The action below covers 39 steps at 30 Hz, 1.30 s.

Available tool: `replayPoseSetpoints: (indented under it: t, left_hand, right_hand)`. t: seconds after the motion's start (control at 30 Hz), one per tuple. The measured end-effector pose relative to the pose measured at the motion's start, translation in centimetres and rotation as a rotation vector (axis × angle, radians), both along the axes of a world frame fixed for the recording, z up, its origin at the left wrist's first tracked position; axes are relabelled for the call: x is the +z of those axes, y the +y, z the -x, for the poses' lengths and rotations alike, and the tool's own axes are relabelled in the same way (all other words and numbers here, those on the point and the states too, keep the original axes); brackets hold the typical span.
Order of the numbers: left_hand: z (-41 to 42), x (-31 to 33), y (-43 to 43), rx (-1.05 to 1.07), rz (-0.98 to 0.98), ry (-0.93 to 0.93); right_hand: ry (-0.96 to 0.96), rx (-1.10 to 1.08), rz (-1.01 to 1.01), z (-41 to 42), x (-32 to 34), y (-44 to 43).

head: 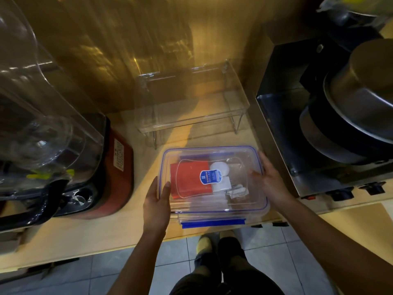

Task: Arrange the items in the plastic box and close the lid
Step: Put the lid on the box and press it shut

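Observation:
A clear plastic box [219, 217] with blue clips stands at the counter's front edge. Its clear lid [240, 154], edged in blue and bearing a blue-and-white sticker [210, 177], lies on top of it. Through the lid I see a red flat packet [189, 182], a white round piece [220, 168] and small white parts [238, 189]. My left hand [157, 201] grips the lid's left edge, thumb on top. My right hand [270, 177] holds the right edge, fingers over the rim. The front blue clip [212, 223] sticks outward.
A clear acrylic stand [191, 103] on wire legs sits behind the box. A red and black blender base [110, 177] with a clear cover stands left. A steel appliance [297, 145] holding stacked dark pans [350, 116] stands right. Tiled floor and my feet show below.

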<state>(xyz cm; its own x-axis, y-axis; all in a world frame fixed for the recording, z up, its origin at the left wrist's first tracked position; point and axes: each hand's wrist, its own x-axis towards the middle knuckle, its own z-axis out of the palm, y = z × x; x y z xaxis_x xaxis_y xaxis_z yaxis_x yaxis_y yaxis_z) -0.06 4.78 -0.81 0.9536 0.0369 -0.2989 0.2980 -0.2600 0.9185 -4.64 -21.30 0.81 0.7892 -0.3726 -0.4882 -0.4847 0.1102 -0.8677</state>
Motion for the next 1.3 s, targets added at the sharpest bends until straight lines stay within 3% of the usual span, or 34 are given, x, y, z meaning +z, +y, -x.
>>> replayPoseSetpoints:
  t: [0.5, 1.03, 1.3]
  left_hand:
    - [-5.1, 0.8, -1.8, 0.071, -0.002, 0.055]
    - [-3.1, 0.2, -0.2, 0.015, 0.028, 0.057]
    - [-3.6, -0.3, -0.2, -0.012, -0.068, 0.04]
  right_hand:
    - [-0.017, -0.009, 0.089, -6.2, 0.2, -1.0]
    - [-0.055, 0.081, 0.186, -5.2, -1.0, -1.0]
    - [-0.119, 0.138, 0.237, -4.4, -0.8, -0.5]
